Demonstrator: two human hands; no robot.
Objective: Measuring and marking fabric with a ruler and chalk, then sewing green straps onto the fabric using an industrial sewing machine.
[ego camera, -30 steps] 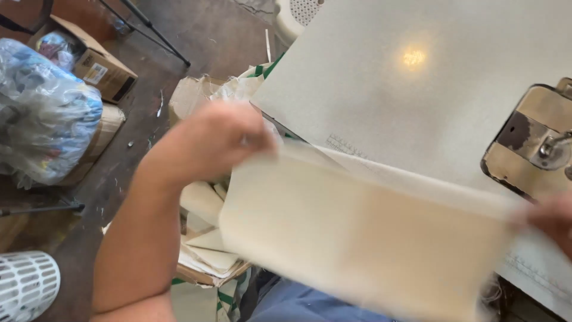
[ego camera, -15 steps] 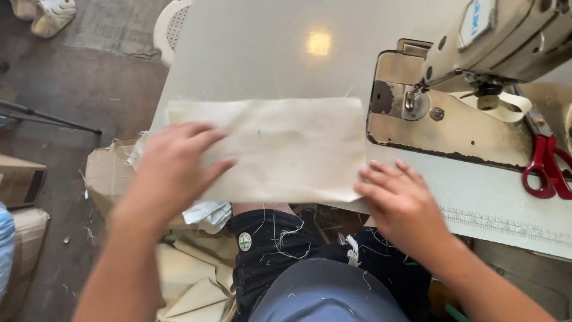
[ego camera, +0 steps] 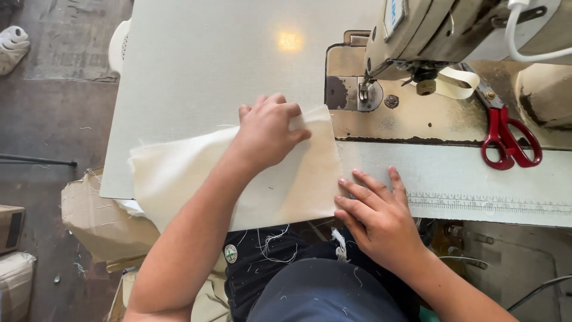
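Note:
A cream fabric piece lies flat on the pale sewing table, its left end hanging over the table's near edge. My left hand presses down on the fabric's upper right corner, fingers curled over the edge. My right hand rests with fingers spread at the fabric's lower right edge, touching it. The sewing machine stands just right of the fabric, its needle and presser foot a short way beyond the cloth's corner.
Red-handled scissors lie on the machine bed at the right. A printed ruler strip runs along the table's front edge. Cardboard and cloth bundles sit on the floor at the left. A white shoe lies far left.
The fabric went from being held up in the air to lying flat on the table. It has slid right toward the machine, and both hands now press on its right end.

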